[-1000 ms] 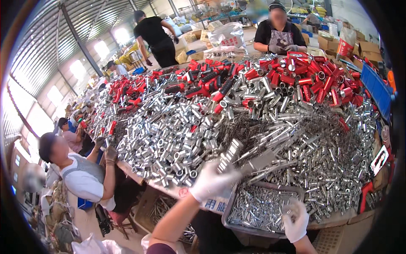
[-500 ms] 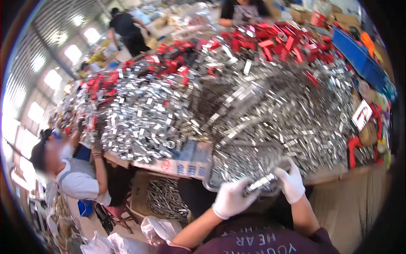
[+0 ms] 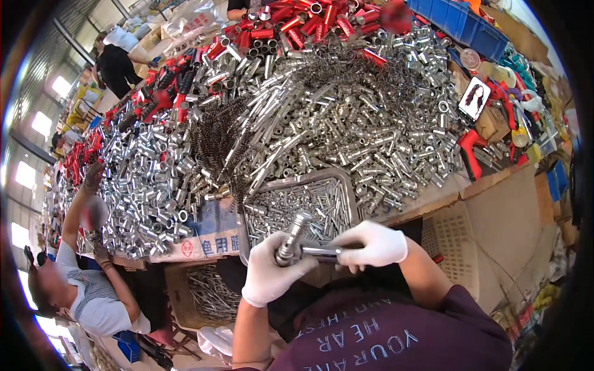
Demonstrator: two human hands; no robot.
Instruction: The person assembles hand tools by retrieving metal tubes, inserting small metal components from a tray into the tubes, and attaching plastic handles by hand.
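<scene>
Seen from my head, my gloved left hand (image 3: 270,272) closes its fingers around a ridged metal cylinder (image 3: 297,230), tilted with its top end poking up past my fist, while my gloved right hand (image 3: 378,243) pinches a slim, shiny metal rod (image 3: 320,251) that runs across to my left fingers. Both parts are just in front of a grey tray (image 3: 351,204) of small metal pins (image 3: 301,209), beside a table heaped with silvery fittings (image 3: 346,123), dark springs (image 3: 213,137) and red tubes (image 3: 296,25).
</scene>
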